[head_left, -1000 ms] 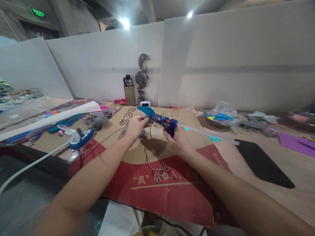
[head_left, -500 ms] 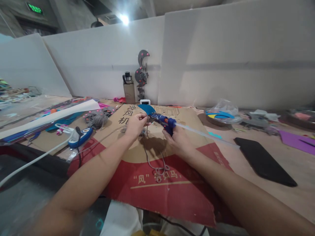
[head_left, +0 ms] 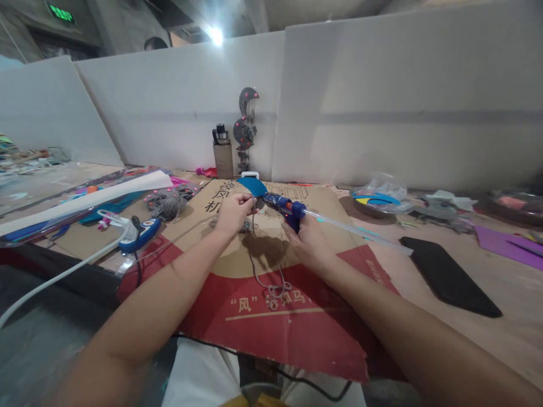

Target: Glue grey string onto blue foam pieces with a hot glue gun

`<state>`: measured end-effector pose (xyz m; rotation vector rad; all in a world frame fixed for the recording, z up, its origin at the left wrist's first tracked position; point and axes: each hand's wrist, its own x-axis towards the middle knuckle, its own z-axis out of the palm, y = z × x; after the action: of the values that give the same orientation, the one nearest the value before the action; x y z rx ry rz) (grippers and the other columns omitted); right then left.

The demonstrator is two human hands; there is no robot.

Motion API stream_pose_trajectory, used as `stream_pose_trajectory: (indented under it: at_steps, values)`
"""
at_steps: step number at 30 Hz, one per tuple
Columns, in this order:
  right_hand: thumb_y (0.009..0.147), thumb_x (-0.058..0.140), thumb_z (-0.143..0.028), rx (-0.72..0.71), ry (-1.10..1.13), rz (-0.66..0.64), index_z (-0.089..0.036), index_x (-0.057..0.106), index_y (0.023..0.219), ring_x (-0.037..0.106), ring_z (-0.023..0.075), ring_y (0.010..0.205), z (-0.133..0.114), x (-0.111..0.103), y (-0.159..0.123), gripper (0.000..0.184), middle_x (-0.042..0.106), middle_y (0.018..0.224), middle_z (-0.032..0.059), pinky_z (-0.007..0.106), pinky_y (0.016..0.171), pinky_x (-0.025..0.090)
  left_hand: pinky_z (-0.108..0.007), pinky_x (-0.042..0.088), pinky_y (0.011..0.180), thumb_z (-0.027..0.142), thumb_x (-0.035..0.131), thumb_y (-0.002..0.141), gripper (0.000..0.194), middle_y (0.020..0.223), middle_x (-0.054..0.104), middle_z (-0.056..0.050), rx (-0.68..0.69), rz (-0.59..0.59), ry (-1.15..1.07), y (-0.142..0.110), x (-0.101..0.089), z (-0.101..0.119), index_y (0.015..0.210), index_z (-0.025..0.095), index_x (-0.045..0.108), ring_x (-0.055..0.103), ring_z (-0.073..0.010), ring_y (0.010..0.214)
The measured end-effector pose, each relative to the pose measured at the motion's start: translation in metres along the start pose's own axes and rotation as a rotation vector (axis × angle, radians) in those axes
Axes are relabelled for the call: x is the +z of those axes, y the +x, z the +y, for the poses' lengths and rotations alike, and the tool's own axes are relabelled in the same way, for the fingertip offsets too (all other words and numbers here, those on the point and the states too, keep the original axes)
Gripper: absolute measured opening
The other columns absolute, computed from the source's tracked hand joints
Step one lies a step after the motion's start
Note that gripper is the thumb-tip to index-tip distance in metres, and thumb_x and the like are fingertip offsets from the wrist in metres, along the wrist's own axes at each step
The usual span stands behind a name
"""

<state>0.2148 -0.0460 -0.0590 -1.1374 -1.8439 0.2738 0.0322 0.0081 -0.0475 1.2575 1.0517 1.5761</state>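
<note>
Gripping a blue glue gun (head_left: pixel 293 211), the right hand (head_left: pixel 311 240) wraps the handle, grip clamped on it. Translucent glue stick (head_left: pixel 356 230) juts from the gun's rear toward a black slab (head_left: pixel 449 277) on the desk (head_left: pixel 515 282). Left hand (head_left: pixel 234 215): grip pinched together on the lower edge of a curved blue piece (head_left: pixel 252 185), above the cardboard (head_left: pixel 271 345), beside the nozzle; contact there unclear. Grey cord (head_left: pixel 275 293) hangs below, looped on the cardboard's red part.

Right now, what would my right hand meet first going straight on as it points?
Likely the curved blue sheet, met by the blue plastic glue gun in that hand; depth is unclear.
</note>
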Motion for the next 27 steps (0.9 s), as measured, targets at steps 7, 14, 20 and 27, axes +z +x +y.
stream_pose_trajectory:
  at_steps: [7,14,20,27]
  values:
    - [0.086,0.047,-0.03,0.003,0.01,-0.021,-0.017,0.053,0.117,0.06,0.0289,0.098,-0.006,0.0,-0.002,0.034,0.064,0.107,0.0154,0.044,0.086,0.046,-0.031,0.059,0.069,0.025,0.073,0.067,0.015,0.064,0.058,0.0,-0.042,-0.045,0.048,-0.002,0.003,-0.003,0.066,0.012,0.065,0.057,-0.009,0.059]
    - [0.087,0.047,-0.031,-0.001,-0.014,-0.015,-0.014,0.052,0.12,0.059,0.0307,0.103,0.0,0.001,-0.001,0.037,0.063,0.111,0.0178,0.046,0.09,0.045,-0.031,0.058,0.07,0.025,0.072,0.068,0.015,0.063,0.058,0.0,-0.001,-0.023,0.031,-0.001,0.001,-0.001,0.068,0.011,0.066,0.055,-0.0085,0.059]
    - [0.087,0.047,-0.032,-0.016,-0.038,0.016,-0.014,0.052,0.12,0.059,0.0311,0.104,0.003,0.001,-0.001,0.038,0.063,0.112,0.0173,0.046,0.091,0.045,-0.031,0.058,0.07,0.023,0.072,0.066,0.015,0.061,0.056,0.001,0.001,0.005,-0.013,-0.003,0.002,0.005,0.065,0.011,0.063,0.053,-0.0074,0.057]
    - [0.087,0.048,-0.034,0.007,-0.053,0.033,-0.016,0.055,0.113,0.061,0.0299,0.096,0.006,0.002,-0.001,0.033,0.064,0.103,0.0154,0.045,0.085,0.047,-0.033,0.058,0.073,0.024,0.076,0.063,0.019,0.065,0.06,0.0,-0.029,0.022,-0.051,-0.003,0.002,0.008,0.066,0.011,0.062,0.056,-0.0087,0.061]
